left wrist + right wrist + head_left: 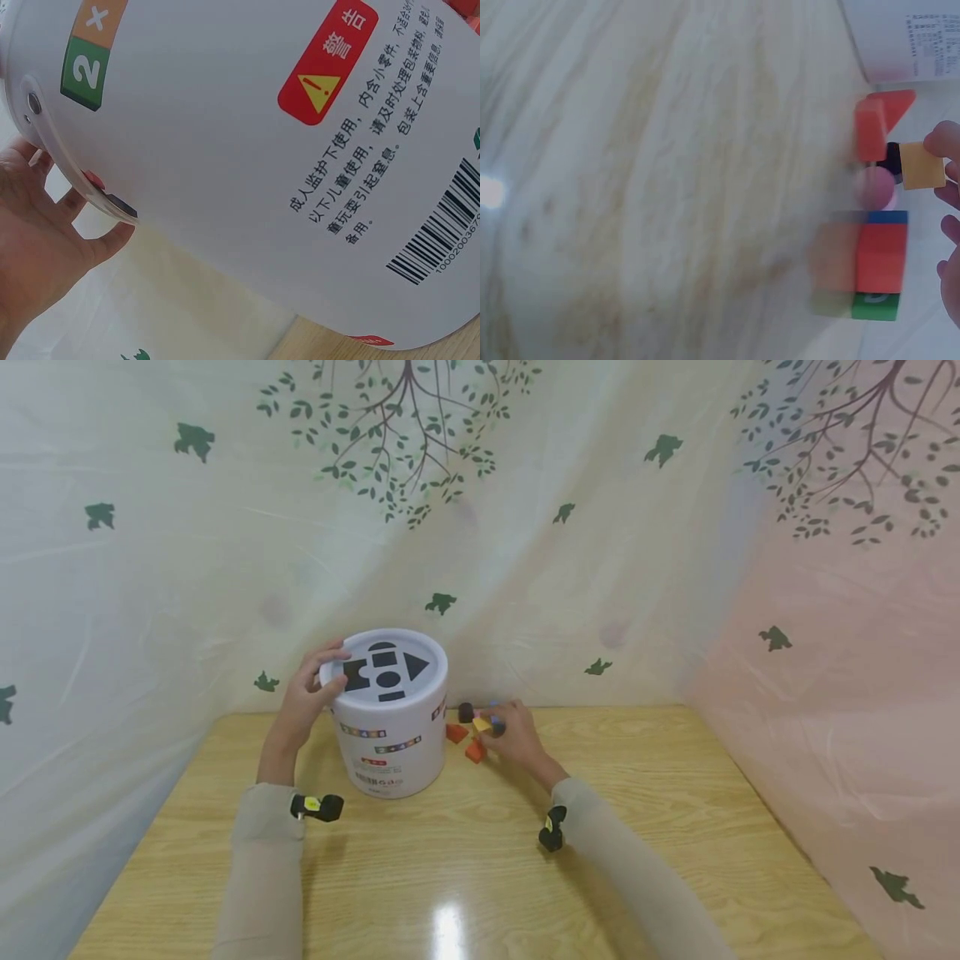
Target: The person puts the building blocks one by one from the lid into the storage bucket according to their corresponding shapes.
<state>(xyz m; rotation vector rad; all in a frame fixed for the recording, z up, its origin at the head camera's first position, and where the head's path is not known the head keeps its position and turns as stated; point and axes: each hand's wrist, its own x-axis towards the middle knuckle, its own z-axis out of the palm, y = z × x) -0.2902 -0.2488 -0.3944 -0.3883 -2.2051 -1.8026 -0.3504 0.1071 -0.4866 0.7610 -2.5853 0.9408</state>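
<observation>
A white bucket with a white lid stands on the table; the lid has several dark shape-cut holes, among them a triangle and a circle. My left hand holds its upper left side, fingers hooked over the lid's rim. To the right of the bucket, my right hand pinches a yellow block between thumb and fingers, raised over other blocks. Two orange-red blocks lie close by the bucket's base. In the right wrist view a pink round block and a red block sit near the held one.
A wooden table carries everything. Behind it hangs a pale curtain printed with leaves and branches. A green block adjoins the red one, and a black piece is beside the right fingers. A curved handle runs along the bucket's side.
</observation>
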